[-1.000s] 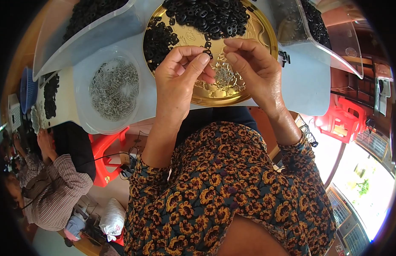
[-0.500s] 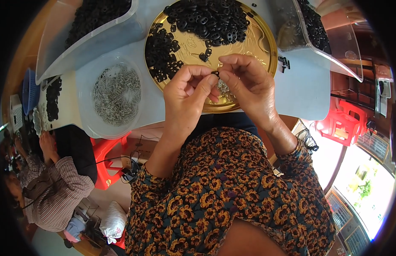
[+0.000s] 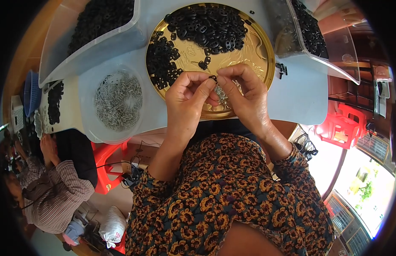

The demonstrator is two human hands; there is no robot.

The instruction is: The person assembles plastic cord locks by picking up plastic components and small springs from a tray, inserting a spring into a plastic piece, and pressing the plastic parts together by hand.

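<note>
My left hand and my right hand meet over the near part of a round golden tray. Between the two thumbs and fingertips is a small black plastic piece, pinched by both hands. On the tray's far side lies a heap of black oval pieces with two holes. Smaller black pieces are piled along its left side, and a few stray ones lie nearer the middle. Small silvery metal parts show partly behind my fingers.
Left of the tray stands a clear round tub of silvery screw-like pins. Clear bins of black parts flank the far side. Several black bits lie right of the tray. Another person sits at left; red stools stand nearby.
Both hands stay pinched together on the black piece, which has turned slightly between the fingertips. The whole view has shifted a little; the piles look unchanged.
</note>
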